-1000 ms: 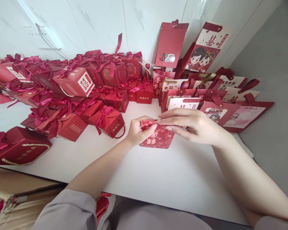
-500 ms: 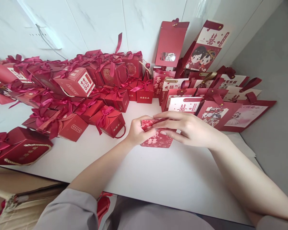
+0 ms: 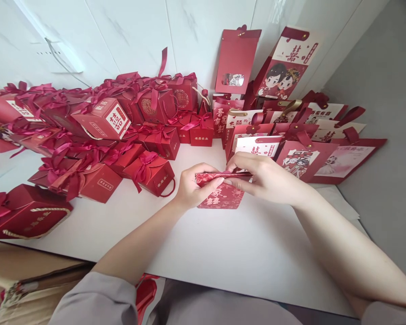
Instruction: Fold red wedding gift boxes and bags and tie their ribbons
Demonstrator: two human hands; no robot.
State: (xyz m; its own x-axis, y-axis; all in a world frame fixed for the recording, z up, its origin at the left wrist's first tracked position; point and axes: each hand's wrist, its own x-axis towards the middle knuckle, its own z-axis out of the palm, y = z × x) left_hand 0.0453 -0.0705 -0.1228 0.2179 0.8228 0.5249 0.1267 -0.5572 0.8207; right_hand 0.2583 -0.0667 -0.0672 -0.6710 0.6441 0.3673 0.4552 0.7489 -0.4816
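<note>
A red patterned gift box (image 3: pixel 223 198) with pale characters on its front stands on the white table (image 3: pixel 203 243), its top edges drawn together. My left hand (image 3: pixel 194 186) grips the box's upper left side, the thumb lying along the front near the top edge. From the right, my right hand (image 3: pixel 257 174) pinches the top edge with thumb and fingers. Both thumbs nearly meet at the middle of the top. The back of the box is hidden behind my hands.
Red boxes with ribbon bows (image 3: pixel 152 171) crowd the left and back. Tall red and white gift boxes (image 3: pixel 297 160) stand close behind my right hand. A rope-handled box (image 3: pixel 30 210) sits at the left front edge. Below it is a cardboard box (image 3: pixel 23 266). At far left, part of another person's hand shows.
My right hand has gone from lying over the box with stretched fingers to pinching its top edge. The left thumb has risen to that edge. The view has shifted slightly.
</note>
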